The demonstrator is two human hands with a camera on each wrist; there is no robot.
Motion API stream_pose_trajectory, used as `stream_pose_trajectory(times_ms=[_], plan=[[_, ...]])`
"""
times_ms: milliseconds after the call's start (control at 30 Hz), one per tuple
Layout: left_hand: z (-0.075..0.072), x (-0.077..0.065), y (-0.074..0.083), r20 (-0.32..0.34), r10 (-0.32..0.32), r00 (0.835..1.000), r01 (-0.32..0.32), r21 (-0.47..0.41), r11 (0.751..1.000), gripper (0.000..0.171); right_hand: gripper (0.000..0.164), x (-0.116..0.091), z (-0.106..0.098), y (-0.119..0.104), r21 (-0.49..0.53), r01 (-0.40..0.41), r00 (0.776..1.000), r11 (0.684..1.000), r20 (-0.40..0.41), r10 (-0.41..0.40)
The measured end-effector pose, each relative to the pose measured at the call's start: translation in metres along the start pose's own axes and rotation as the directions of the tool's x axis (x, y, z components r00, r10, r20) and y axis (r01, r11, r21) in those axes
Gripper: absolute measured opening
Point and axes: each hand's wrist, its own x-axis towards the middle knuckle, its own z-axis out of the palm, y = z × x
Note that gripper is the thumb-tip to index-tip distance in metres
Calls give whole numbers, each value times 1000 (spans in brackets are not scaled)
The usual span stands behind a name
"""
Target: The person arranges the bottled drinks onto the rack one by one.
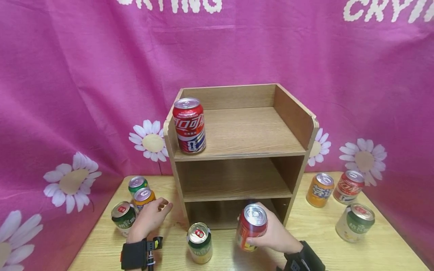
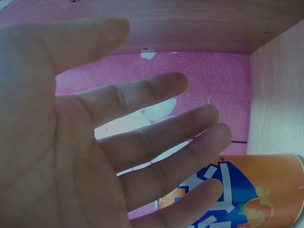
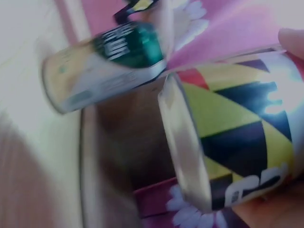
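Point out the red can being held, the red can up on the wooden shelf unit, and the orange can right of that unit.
Held red can (image 1: pixel 250 229): head view, on its red side.
Upper red can (image 1: pixel 190 127): head view, on its printed front.
Orange can (image 1: pixel 320 191): head view, on its label.

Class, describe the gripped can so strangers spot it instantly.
Find the wooden shelf unit; in front of its lowest compartment is the person's right hand. It grips a red can, the only one showing a black-and-yellow pattern.

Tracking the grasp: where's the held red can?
In the head view, the red can is low, right of centre, in the right hand before the wooden shelf.
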Motion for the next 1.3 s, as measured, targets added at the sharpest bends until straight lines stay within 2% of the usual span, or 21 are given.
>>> stream_pose_trajectory(times_ms=[200,433,800,1133,1300], plan=[[1,1,0,2,4,1000,-4,9,1000,33,62,13,-8,-20,27,76,997,997,-13,-76],[0,3,0,7,9,1000,-9,5,1000,35,60,29,-21,-47,63,79,997,995,-18,-78],[0,2,0,22,-15,1000,15,-6,1000,35,66,54,-40,-88,-68,99,993,993,-64,-104],[0,1,-1,7,2,1000,-1,-1,1000,34,63,75,-50,-117,-76,206,976,976,-57,-210],[0,0,-2,5,-8,1000,8,-14,1000,34,61,85,-56,-134,-65,220,971,973,-79,-225]])
